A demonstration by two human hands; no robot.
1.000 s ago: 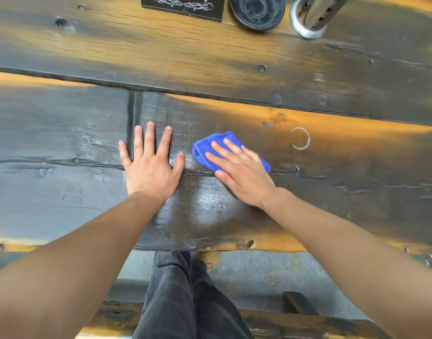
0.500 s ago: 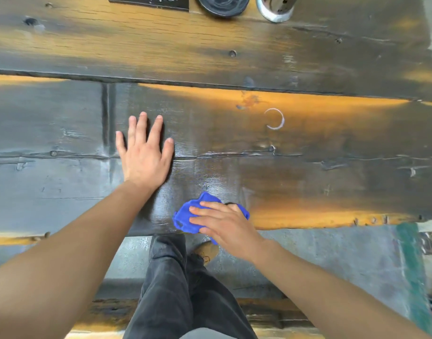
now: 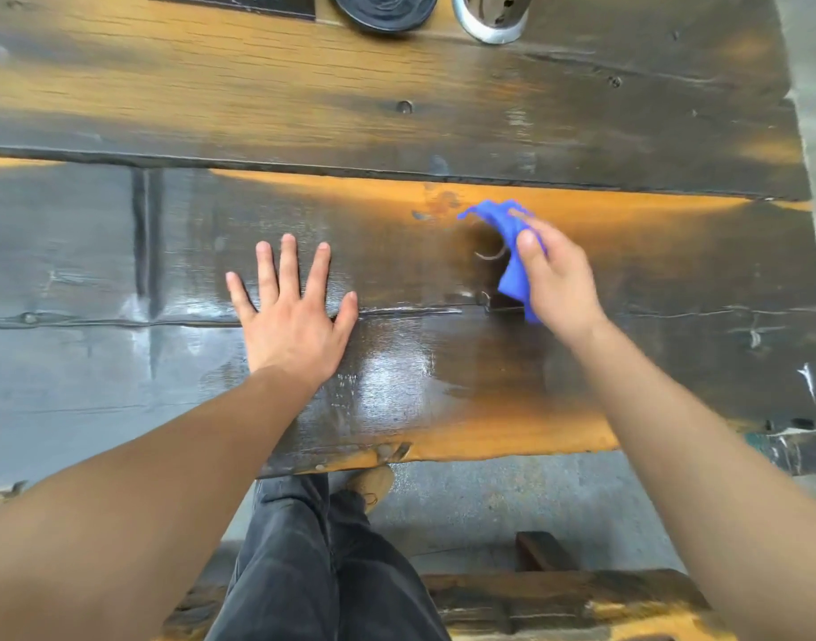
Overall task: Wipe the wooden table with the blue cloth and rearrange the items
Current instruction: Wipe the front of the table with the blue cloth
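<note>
The wooden table (image 3: 443, 108) is made of dark planks with orange patches and fills most of the view. My left hand (image 3: 290, 316) lies flat on it with fingers spread, holding nothing. To its right, my right hand (image 3: 558, 284) grips the blue cloth (image 3: 507, 238), which is blurred with motion and lies over a white ring mark (image 3: 489, 254) on the near plank. A wet sheen (image 3: 392, 377) shows on the wood between the hands. At the far edge stand a black card (image 3: 239, 2), a black round dish (image 3: 383, 11) and a metal cylinder base (image 3: 489, 20), all cut off by the frame.
The table's right end (image 3: 799, 178) is close to my right hand. The near edge (image 3: 443, 451) runs just above my dark-trousered legs (image 3: 313, 557) and a wooden bench (image 3: 558, 603). Grey floor (image 3: 512, 501) lies below.
My right hand has swept the blue cloth from the table's near edge up and to the right onto the white ring mark. The left hand has stayed flat in place.
</note>
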